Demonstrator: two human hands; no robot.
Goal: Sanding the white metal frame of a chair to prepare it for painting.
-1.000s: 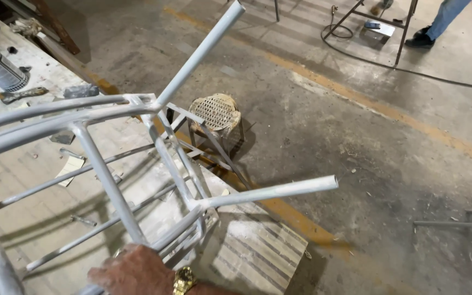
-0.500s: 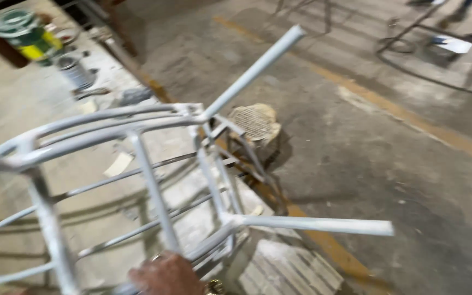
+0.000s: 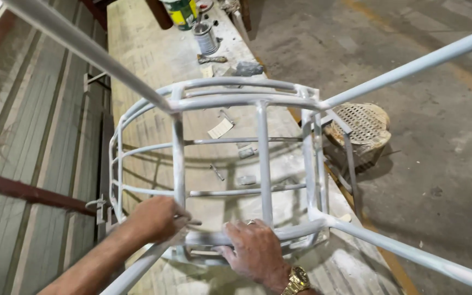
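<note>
Left hand point(image 3: 157, 218) curled tight round near bar of white metal chair frame point(image 3: 260, 101), fingers closed on tube at lower-left corner. Right hand point(image 3: 255, 251) w/ fingers point(image 3: 241, 229) half bent, spread over same near bar, pressing on top; ring on one finger, gold watch point(image 3: 298, 279) at wrist. Frame lying upside down on pale worktable point(image 3: 143, 49), legs sticking out toward cam & to the right, curved back rails to the left. Beyond frame on table: paint tins point(image 3: 206, 37), small scraps. Woven stool point(image 3: 363, 128) on concrete floor point(image 3: 432, 164), just right of table, behind frame rails.
</note>
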